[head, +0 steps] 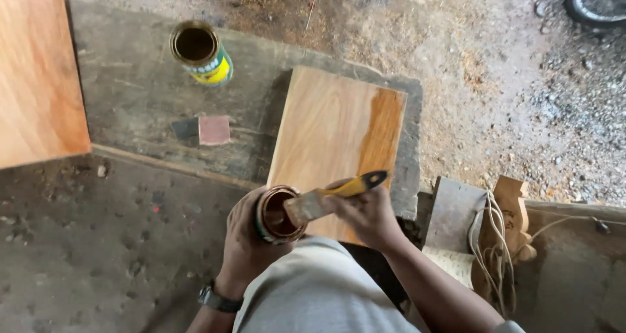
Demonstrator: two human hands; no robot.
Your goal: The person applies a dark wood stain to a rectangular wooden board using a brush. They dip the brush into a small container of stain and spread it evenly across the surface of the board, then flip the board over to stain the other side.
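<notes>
Up near the far edge of the dark, worn bench [130,91] stands an open round tin [201,51] with a green and yellow label wrapped round its side, dark inside, though what is in it cannot be made out from here. A little nearer, towards the middle of the bench, lies a small flat block [205,130], one part dark grey, the other reddish pink. At the bench's right end rests a pale wooden board [326,131], with a darker, wet-looking orange-brown band running down its right side. Over the board's near edge, the left hand [244,242] is wrapped round a small open can [277,213] holding a brown liquid, a wristwatch [218,299] at the wrist. The right hand [365,212] is closed on the yellow handle of a flat paintbrush [332,196], bristles sitting at the can's rim. Off at the bench's left end, a second, reddish-brown board [39,72] shows. To the right, a looped pale cord [495,242] drapes over a carved wooden piece [512,206].
</notes>
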